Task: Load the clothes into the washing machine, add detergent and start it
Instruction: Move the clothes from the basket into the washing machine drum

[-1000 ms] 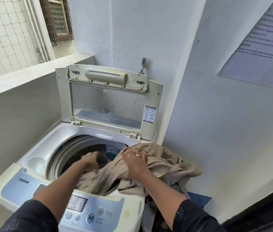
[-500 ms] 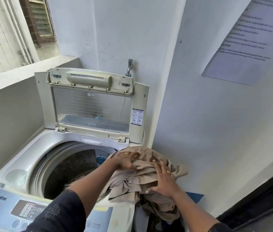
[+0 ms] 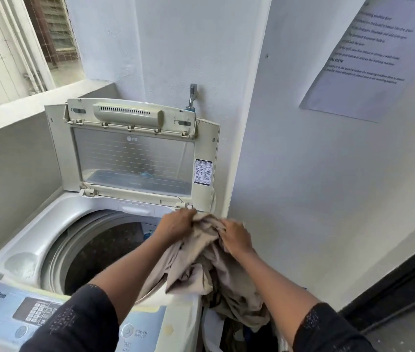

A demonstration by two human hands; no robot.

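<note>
A white top-load washing machine point(image 3: 56, 224) stands in the corner with its lid point(image 3: 135, 158) raised against the wall. Its dark drum point(image 3: 102, 252) is open. A beige garment point(image 3: 201, 265) is bunched over the machine's right rim and hangs down outside it. My left hand point(image 3: 175, 223) grips the top of the garment near the lid hinge. My right hand point(image 3: 235, 237) clutches the same cloth just to the right. The control panel point(image 3: 33, 313) with a power button point(image 3: 127, 331) lies at the near edge, partly hidden by my left sleeve.
More clothes sit in a container point(image 3: 236, 331) on the floor right of the machine. A tap point(image 3: 192, 94) sticks out of the wall above the lid. A printed notice point(image 3: 364, 59) hangs on the right wall. A ledge point(image 3: 23, 110) runs along the left.
Both hands have shifted from flat on the cloth to gripping it; the garment is gathered and lifted at the right rim. My left hand came out of the drum.
</note>
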